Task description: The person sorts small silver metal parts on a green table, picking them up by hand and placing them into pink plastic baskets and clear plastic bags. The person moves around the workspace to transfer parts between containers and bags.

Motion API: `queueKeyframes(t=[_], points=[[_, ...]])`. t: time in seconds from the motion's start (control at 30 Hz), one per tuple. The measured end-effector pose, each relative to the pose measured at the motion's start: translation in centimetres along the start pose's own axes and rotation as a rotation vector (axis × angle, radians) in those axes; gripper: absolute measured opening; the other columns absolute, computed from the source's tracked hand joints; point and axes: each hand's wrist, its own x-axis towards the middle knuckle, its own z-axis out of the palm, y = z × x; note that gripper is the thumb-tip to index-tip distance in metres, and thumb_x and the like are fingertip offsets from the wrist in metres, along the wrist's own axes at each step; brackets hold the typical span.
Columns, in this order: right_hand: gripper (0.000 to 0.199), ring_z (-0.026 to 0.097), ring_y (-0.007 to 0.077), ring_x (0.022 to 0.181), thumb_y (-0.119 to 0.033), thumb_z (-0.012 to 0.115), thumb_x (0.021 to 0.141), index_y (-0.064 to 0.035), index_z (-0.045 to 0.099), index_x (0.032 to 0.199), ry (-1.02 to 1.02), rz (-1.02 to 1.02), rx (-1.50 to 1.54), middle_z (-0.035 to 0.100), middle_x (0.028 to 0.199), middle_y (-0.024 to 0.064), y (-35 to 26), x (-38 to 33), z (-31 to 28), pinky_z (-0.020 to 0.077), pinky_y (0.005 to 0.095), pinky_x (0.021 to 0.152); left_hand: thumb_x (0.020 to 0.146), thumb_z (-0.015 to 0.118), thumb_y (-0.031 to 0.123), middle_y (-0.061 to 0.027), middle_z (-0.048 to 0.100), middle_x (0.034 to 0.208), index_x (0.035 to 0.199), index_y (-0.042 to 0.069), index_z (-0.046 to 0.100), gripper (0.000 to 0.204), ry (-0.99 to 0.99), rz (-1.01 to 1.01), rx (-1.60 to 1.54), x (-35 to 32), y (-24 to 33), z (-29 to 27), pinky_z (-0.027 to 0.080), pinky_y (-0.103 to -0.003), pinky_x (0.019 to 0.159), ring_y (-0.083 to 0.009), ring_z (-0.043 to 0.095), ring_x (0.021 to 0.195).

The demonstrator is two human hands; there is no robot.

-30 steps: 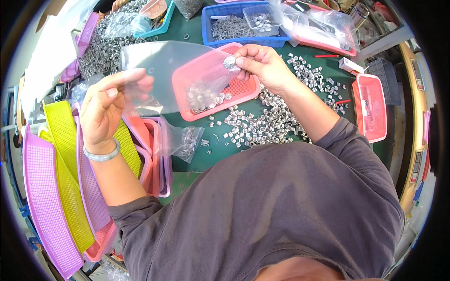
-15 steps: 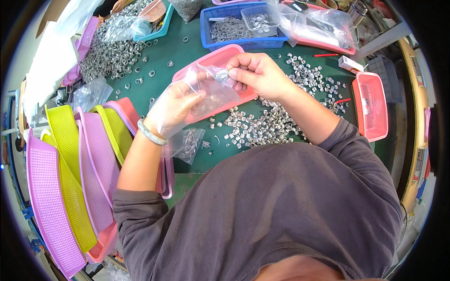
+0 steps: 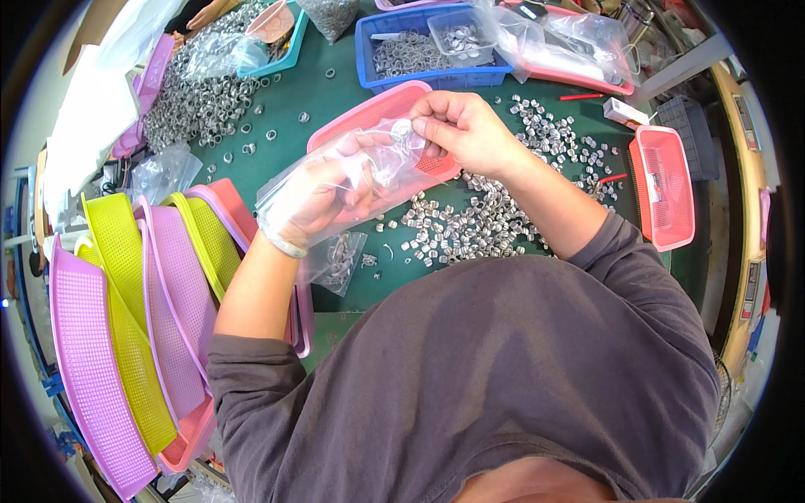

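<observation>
A clear plastic bag (image 3: 391, 157) is stretched between my hands above a pink mesh basket (image 3: 369, 111). My left hand (image 3: 312, 199) shows through the film, which covers it down to the bracelet (image 3: 281, 241) at the wrist. Its fingers are apart inside the bag, and no object shows in them. With thumb and fingers my right hand (image 3: 457, 130) pinches the far right end of the bag. Several small silvery metal rings (image 3: 478, 220) lie in a loose pile below and right of the basket.
A small filled bag (image 3: 340, 260) lies by my left wrist. Stacked mesh baskets (image 3: 172, 293) stand at left. A large ring heap (image 3: 193, 101) is at far left, a blue bin (image 3: 411, 63) at the back, another pink basket (image 3: 668, 193) at right. Someone's hand (image 3: 205, 14) shows top left.
My left hand has gone deeper into the bag, its fingers spreading, and the film now reaches over the wrist. My right hand keeps pinching the bag's end in nearly the same place.
</observation>
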Motion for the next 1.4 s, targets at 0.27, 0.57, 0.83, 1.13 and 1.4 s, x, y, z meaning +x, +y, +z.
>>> queueKeyframes(t=[0.27, 0.57, 0.83, 1.13, 1.4], points=[[0.009, 0.05, 0.0049, 0.059, -0.009, 0.051, 0.083, -0.001, 0.055, 0.086, 0.013, -0.015, -0.055, 0.054, 0.069, -0.001, 0.2, 0.0, 0.4, 0.0432, 0.0185, 0.055, 0.076, 0.059, 0.011, 0.0004, 0.051, 0.071, 0.091, 0.003, 0.055, 0.018, 0.307, 0.099, 0.129, 0.5, 0.0, 2.8, 0.037, -0.019, 0.057, -0.0067, 0.045, 0.06], [0.008, 0.05, 0.0055, 0.058, -0.008, 0.052, 0.082, -0.0011, 0.056, 0.084, -0.034, 0.05, 0.053, 0.055, 0.068, -0.0004, 0.2, 0.2, 0.2, 0.0425, 0.0188, 0.054, 0.074, 0.062, 0.009, -0.0027, 0.055, 0.08, 0.097, 0.0, 0.054, 0.026, 0.409, 0.216, 0.239, 1.5, -0.7, 2.9, 0.04, -0.021, 0.061, -0.0087, 0.048, 0.066], [0.01, 0.05, 0.0059, 0.056, -0.011, 0.053, 0.082, -0.001, 0.056, 0.083, 0.062, 0.069, 0.124, 0.057, 0.068, 0.0012, 0.8, 0.4, -0.4, 0.0418, 0.018, 0.052, 0.078, 0.058, 0.01, -0.0029, 0.056, 0.078, 0.088, 0.002, 0.055, 0.014, 0.306, 0.27, 0.245, 1.6, -1.8, 0.2, 0.044, -0.021, 0.057, -0.0082, 0.053, 0.069], [0.007, 0.053, 0.0111, 0.057, -0.011, 0.051, 0.084, -0.0051, 0.052, 0.087, 0.151, 0.158, 0.524, 0.056, 0.07, 0.0029, 4.5, 1.0, -3.1, 0.0432, 0.0224, 0.054, 0.079, 0.051, 0.002, -0.0114, 0.058, 0.087, 0.073, 0.004, 0.045, 0.009, 0.416, 0.515, 0.307, -2.2, -1.3, -0.5, 0.05, -0.027, 0.062, -0.0151, 0.058, 0.076], [0.005, 0.056, 0.0139, 0.061, -0.009, 0.048, 0.084, -0.0052, 0.051, 0.085, 0.129, 0.264, 0.668, 0.059, 0.073, 0.0068, 7.2, 1.2, -4.0, 0.0441, 0.0241, 0.055, 0.079, 0.055, 0.003, -0.0107, 0.059, 0.081, 0.082, 0.003, 0.05, 0.006, 0.416, 0.46, -0.122, -2.6, -1.9, -2.1, 0.051, -0.027, 0.062, -0.0178, 0.06, 0.069]])
